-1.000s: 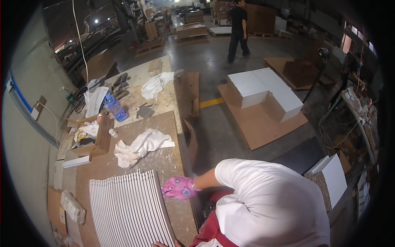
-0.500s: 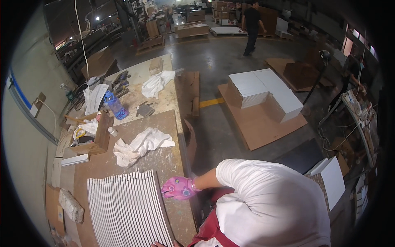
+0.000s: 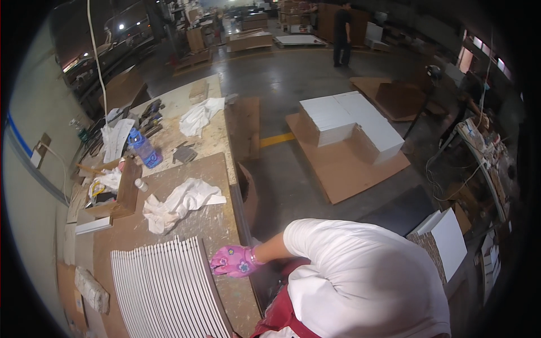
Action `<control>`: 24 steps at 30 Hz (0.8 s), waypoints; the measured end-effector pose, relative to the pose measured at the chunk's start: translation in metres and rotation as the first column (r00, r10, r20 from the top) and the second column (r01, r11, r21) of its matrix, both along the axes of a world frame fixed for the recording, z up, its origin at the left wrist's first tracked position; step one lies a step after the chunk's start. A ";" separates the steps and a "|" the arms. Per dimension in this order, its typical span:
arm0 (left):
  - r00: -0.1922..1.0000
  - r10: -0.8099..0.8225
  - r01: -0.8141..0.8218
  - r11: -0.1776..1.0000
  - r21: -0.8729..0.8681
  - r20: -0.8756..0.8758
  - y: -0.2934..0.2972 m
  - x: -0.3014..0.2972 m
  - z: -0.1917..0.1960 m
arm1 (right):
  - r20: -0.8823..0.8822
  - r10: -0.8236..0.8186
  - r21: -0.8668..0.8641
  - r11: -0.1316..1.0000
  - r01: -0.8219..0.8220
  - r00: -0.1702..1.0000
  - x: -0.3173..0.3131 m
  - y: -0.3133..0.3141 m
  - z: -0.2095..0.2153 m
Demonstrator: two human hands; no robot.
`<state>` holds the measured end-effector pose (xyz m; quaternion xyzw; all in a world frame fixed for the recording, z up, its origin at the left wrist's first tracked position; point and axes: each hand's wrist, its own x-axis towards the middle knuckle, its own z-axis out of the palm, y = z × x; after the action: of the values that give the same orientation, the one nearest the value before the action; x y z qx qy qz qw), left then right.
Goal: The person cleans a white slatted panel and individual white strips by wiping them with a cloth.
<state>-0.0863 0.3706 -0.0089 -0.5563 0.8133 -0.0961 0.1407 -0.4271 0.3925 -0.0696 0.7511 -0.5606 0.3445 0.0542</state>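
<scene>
A row of long narrow white strips point(image 3: 163, 287) lies side by side on the brown-topped workbench point(image 3: 205, 169), with dark gaps between them. Beside the outermost strip is my right hand point(image 3: 232, 261), in a pink flowered glove. Its fingers are bent and close together against that strip's side; whether anything is between them is hidden. At the lower edge, only a sliver of my left hand point(image 3: 211, 336) shows near the strips' near ends. A crumpled white cloth point(image 3: 183, 205) lies past the strips' far ends.
On the bench stand a wooden box point(image 3: 127, 194) of odds and ends, a blue-capped bottle point(image 3: 143, 149) and a second cloth point(image 3: 200, 115). A wrapped block point(image 3: 92, 290) lies left of the strips. White panels point(image 3: 352, 118) are stacked on brown board. A person point(image 3: 341, 36) stands far back.
The whole view has shifted, so the bench and strips appear slightly further left. My right hand stays beside the outer strip. Less of my left hand shows. The person far back has changed stance.
</scene>
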 end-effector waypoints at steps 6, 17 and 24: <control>0.994 -0.061 0.079 0.976 -0.202 0.093 0.007 0.001 -0.014 | -0.031 -0.011 -0.039 0.999 0.010 0.999 -0.003 0.011 0.020; 0.866 -0.089 0.067 0.996 -0.064 -0.491 -0.013 0.002 -0.015 | 0.132 -0.059 0.435 0.900 -0.004 0.990 -0.004 -0.019 0.031; 0.866 -0.011 0.010 1.000 -0.004 -0.499 -0.005 0.004 -0.001 | 0.261 -0.087 0.377 0.926 -0.018 0.961 -0.104 -0.046 0.065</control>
<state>-0.0823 0.3657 -0.0096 -0.5579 0.8250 0.0498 -0.0750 -0.5311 0.3467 -0.0041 0.6827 -0.6315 0.3299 -0.1622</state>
